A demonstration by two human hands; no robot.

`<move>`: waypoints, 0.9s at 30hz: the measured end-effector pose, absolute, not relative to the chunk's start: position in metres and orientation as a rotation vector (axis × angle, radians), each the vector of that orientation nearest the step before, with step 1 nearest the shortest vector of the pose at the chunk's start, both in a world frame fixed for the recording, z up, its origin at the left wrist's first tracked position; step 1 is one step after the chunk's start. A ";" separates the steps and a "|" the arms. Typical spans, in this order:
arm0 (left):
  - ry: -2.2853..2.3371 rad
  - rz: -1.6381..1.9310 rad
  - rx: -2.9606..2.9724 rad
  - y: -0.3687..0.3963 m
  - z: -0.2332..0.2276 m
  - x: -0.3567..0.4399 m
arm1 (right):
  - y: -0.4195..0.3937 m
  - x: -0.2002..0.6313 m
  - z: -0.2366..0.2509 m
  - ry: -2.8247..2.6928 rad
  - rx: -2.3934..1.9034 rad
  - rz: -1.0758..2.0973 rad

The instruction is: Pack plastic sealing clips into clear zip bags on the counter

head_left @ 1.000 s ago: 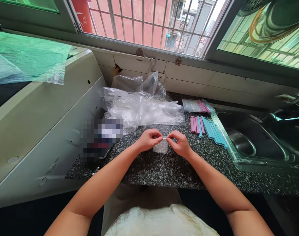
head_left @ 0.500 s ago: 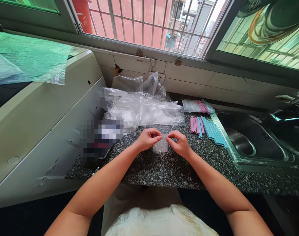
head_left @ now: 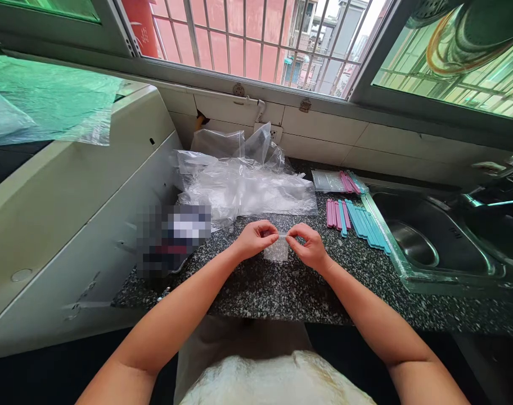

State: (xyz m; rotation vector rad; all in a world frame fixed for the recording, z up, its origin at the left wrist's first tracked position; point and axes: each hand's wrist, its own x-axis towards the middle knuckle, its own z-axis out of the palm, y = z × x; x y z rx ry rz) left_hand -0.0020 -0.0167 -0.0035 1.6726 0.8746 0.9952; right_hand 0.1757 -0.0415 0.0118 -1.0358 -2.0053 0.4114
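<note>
A small clear plastic bag (head_left: 275, 251) hangs between my two hands above the speckled black counter (head_left: 265, 292). At its top left edge, my left hand (head_left: 257, 238) pinches it between thumb and forefinger. My right hand (head_left: 307, 245) grips the top right edge in the same way. The bag looks flat, and I cannot make out anything inside it. To the right of my hands lies a row of pink sticks (head_left: 333, 215) and light-blue sticks (head_left: 368, 226), side by side on the counter.
A heap of clear plastic bags (head_left: 248, 188) lies at the back. Behind the sticks is a flat clear packet (head_left: 327, 181) with more sticks on it. A metal sink (head_left: 433, 225) is on the right; a blurred-out object (head_left: 176, 242) and a pale panel (head_left: 91, 225) are left.
</note>
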 end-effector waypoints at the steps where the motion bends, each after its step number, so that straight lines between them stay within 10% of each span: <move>1: 0.880 0.998 1.693 -0.017 -0.003 -0.002 | -0.041 0.176 0.012 -2.008 -1.038 0.410; 27: 0.858 1.147 1.592 -0.017 0.001 -0.003 | -0.043 0.172 0.010 -2.010 -1.059 0.444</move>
